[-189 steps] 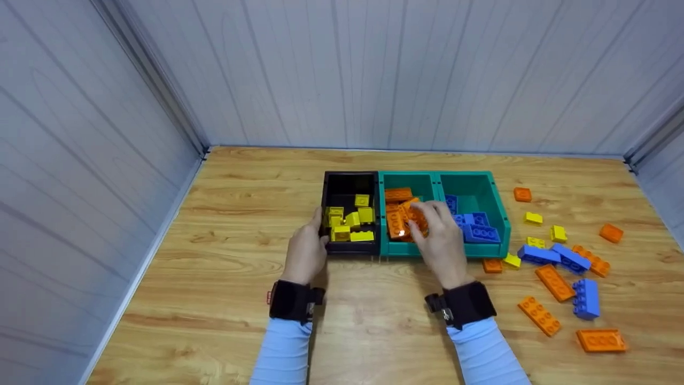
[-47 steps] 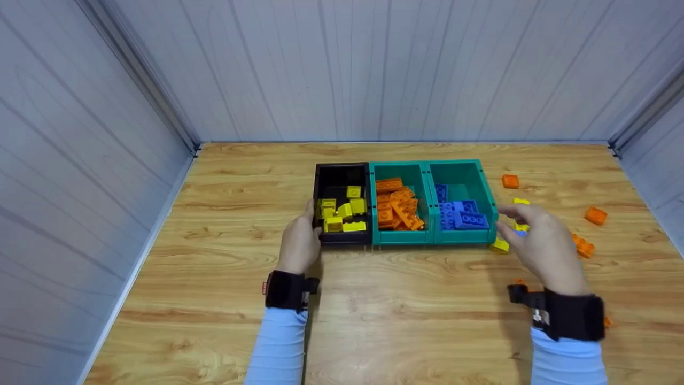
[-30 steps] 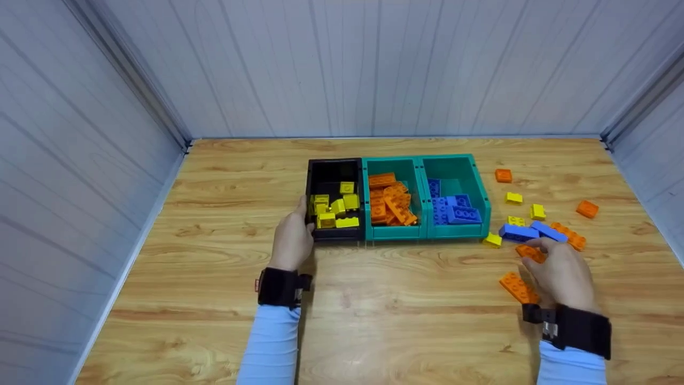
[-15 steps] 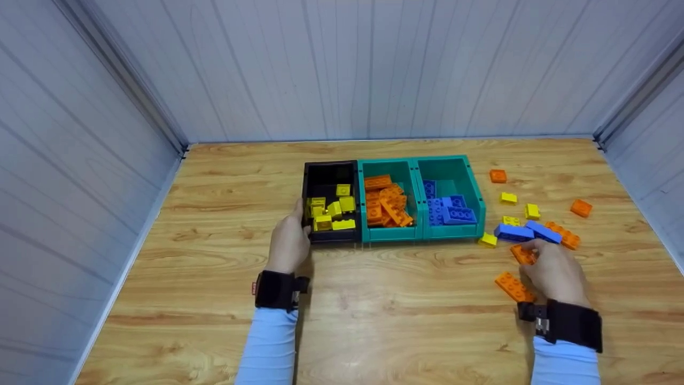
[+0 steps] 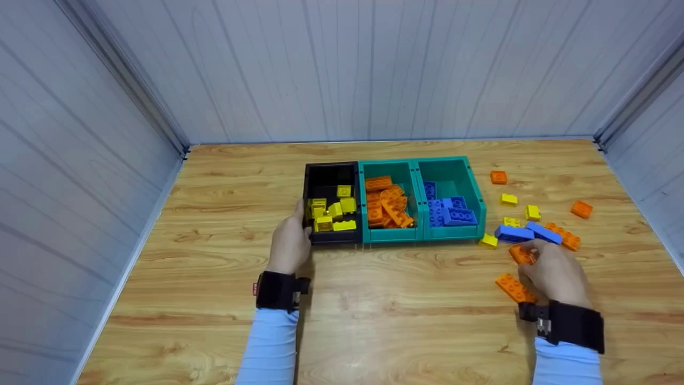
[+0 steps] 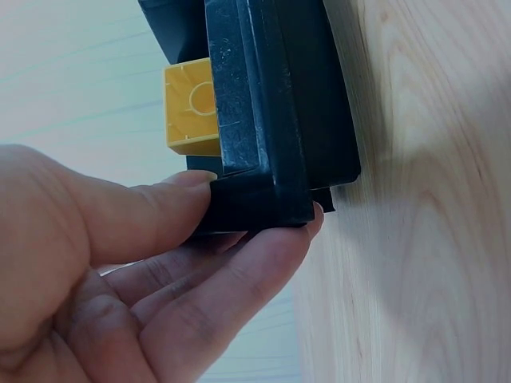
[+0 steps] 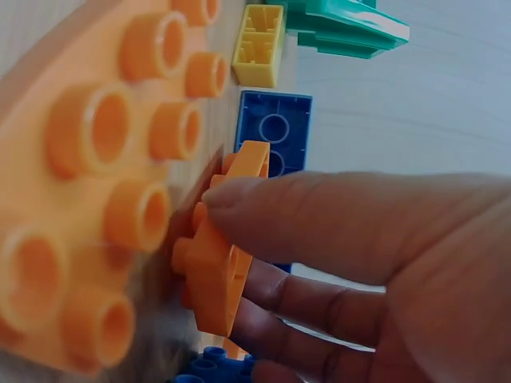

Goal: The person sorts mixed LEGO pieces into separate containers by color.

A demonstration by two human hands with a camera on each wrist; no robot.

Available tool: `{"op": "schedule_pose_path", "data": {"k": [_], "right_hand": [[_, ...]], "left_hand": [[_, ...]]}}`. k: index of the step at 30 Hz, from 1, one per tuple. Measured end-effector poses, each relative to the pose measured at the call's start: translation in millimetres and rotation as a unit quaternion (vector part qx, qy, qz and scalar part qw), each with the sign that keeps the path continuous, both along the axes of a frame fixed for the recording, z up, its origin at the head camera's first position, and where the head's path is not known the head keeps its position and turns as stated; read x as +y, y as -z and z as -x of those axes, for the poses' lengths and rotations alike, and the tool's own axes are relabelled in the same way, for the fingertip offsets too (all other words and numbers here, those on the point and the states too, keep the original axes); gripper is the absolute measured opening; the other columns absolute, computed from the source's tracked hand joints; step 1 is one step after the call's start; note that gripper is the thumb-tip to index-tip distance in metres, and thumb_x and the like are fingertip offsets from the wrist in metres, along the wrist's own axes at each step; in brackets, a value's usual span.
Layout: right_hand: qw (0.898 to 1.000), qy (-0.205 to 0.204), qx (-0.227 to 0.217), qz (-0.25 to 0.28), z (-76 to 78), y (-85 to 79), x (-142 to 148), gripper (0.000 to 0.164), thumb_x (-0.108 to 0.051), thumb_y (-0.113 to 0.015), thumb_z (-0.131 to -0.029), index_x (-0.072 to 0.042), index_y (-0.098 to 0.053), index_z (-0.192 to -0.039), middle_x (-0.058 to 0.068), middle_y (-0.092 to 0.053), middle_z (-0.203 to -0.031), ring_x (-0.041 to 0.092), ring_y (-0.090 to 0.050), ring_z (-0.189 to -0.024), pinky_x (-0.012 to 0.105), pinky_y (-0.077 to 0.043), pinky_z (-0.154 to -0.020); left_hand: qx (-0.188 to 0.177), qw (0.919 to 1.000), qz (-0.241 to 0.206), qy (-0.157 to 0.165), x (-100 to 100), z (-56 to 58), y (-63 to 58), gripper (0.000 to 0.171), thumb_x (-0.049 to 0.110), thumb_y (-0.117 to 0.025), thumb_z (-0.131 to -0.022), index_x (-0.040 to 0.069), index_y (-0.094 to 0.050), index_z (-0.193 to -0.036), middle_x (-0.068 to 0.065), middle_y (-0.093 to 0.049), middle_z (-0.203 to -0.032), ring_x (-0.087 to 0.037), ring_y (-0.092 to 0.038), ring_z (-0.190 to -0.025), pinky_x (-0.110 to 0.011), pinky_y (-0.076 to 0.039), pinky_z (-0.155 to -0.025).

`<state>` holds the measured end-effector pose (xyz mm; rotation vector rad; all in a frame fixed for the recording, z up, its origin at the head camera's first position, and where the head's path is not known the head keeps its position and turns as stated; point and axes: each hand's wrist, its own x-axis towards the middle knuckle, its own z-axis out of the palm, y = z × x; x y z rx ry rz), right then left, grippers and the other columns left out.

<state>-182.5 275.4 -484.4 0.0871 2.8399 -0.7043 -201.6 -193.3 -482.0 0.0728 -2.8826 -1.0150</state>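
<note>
Head view: moderately bright, diffuse, cool cast on the back wall point(image 5: 347, 69); pale sheen on the lower middle of the tabletop point(image 5: 374, 305); soft shadow along the inner side of the left sleeve point(image 5: 270, 342). Left wrist view: background washed out, broad shadow beside the black bin point(image 6: 263, 104). Right wrist view: nearest orange plate point(image 7: 80, 199) soft, held orange brick point(image 7: 211, 263) crisper; highlights on the green bin point(image 7: 351, 24).

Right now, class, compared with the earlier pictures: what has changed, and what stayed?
The right hand moved rightward from the middle green plastic bin and now pinches an orange rectangular plastic brick; another, by the right green bin, no longer shows. The left hand still grips the black plastic bin, its yellow plastic bricks unchanged.
</note>
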Motion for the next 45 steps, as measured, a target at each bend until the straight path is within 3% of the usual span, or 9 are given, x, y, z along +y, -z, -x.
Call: {"op": "schedule_pose_path", "data": {"k": [4,8,11,15,19,27,31,38,45], "right_hand": [[1.000,0.002,0.010,0.006,-0.3,-6.8,-1.4,0.046,-0.012,-0.063,-0.091,0.005,-0.055,-0.133,0.033,-0.056,-0.120,0.031,-0.054,-0.074,0.041,-0.045,-0.064],[0.998,0.004,0.055,0.011,-2.6,-15.0,-6.3,0.044,-0.012,-0.066,-0.092,0.003,-0.056,-0.133,0.033,-0.056,-0.126,0.045,-0.056,-0.100,0.056,-0.046,-0.078],[0.995,0.007,0.093,0.019,-5.4,-22.1,-12.2,0.042,-0.009,-0.066,-0.092,0.002,-0.058,-0.131,0.032,-0.057,-0.125,0.048,-0.055,-0.108,0.059,-0.045,-0.083],[0.990,0.007,0.141,0.025,-8.5,-31.8,-21.3,0.039,-0.007,-0.068,-0.091,0.002,-0.061,-0.128,0.031,-0.060,-0.121,0.047,-0.056,-0.106,0.059,-0.045,-0.083],[0.984,0.002,0.178,0.029,-12.0,-40.2,-31.8,0.037,-0.007,-0.070,-0.090,0.003,-0.063,-0.125,0.030,-0.061,-0.117,0.045,-0.057,-0.102,0.058,-0.045,-0.082],[0.963,-0.033,0.265,0.040,-15.9,-45.0,-52.7,0.031,-0.005,-0.074,-0.087,0.002,-0.068,-0.117,0.025,-0.061,-0.106,0.037,-0.059,-0.089,0.049,-0.047,-0.071],[0.960,-0.048,0.273,0.049,-14.9,-42.6,-60.8,0.030,-0.005,-0.072,-0.088,0.001,-0.068,-0.117,0.023,-0.061,-0.108,0.035,-0.060,-0.088,0.049,-0.049,-0.071],[0.953,-0.077,0.288,0.047,-12.3,-39.5,-74.7,0.029,-0.004,-0.074,-0.086,0.001,-0.070,-0.115,0.023,-0.063,-0.108,0.036,-0.059,-0.087,0.050,-0.049,-0.070],[0.953,-0.103,0.281,0.052,-9.8,-34.2,-93.6,0.029,-0.003,-0.075,-0.086,0.001,-0.070,-0.114,0.024,-0.063,-0.109,0.039,-0.060,-0.094,0.054,-0.050,-0.076]], "left_hand": [[-0.004,1.0000,-0.004,-0.003,0.3,1.0,0.7,0.067,-0.001,-0.060,-0.096,-0.001,-0.027,-0.154,-0.027,-0.059,-0.129,-0.035,-0.066,-0.092,-0.043,-0.053,-0.087],[-0.011,0.9999,-0.010,-0.005,0.5,1.1,0.5,0.067,-0.002,-0.059,-0.096,0.000,-0.026,-0.154,-0.026,-0.058,-0.132,-0.032,-0.065,-0.082,-0.041,-0.054,-0.083],[-0.011,0.9999,-0.012,-0.006,0.5,0.9,0.5,0.067,-0.002,-0.059,-0.096,-0.001,-0.026,-0.154,-0.026,-0.057,-0.133,-0.032,-0.065,-0.082,-0.040,-0.054,-0.084],[-0.008,0.9999,-0.008,-0.005,0.6,0.4,0.8,0.066,-0.002,-0.059,-0.097,-0.002,-0.026,-0.154,-0.026,-0.061,-0.128,-0.031,-0.065,-0.080,-0.039,-0.055,-0.082],[-0.010,0.9999,-0.008,-0.005,0.5,-0.4,1.2,0.067,-0.002,-0.059,-0.097,-0.001,-0.025,-0.154,-0.027,-0.066,-0.115,-0.028,-0.059,-0.064,-0.037,-0.053,-0.071],[0.000,1.0000,0.001,0.000,0.0,-0.5,1.1,0.067,-0.001,-0.060,-0.096,-0.002,-0.027,-0.154,-0.027,-0.067,-0.112,-0.031,-0.065,-0.079,-0.041,-0.055,-0.077],[-0.006,1.0000,-0.007,-0.001,-0.5,0.1,1.3,0.067,-0.001,-0.060,-0.097,-0.002,-0.026,-0.154,-0.028,-0.066,-0.115,-0.029,-0.064,-0.075,-0.040,-0.055,-0.075],[-0.021,0.9996,-0.014,-0.010,-0.4,0.5,-0.5,0.066,0.000,-0.059,-0.097,0.000,-0.026,-0.155,-0.026,-0.057,-0.134,-0.035,-0.066,-0.095,-0.042,-0.053,-0.089],[-0.014,0.9998,-0.009,-0.008,-0.2,-0.3,-1.3,0.067,-0.001,-0.060,-0.096,-0.001,-0.026,-0.154,-0.027,-0.066,-0.116,-0.028,-0.061,-0.070,-0.039,-0.055,-0.080]]}}
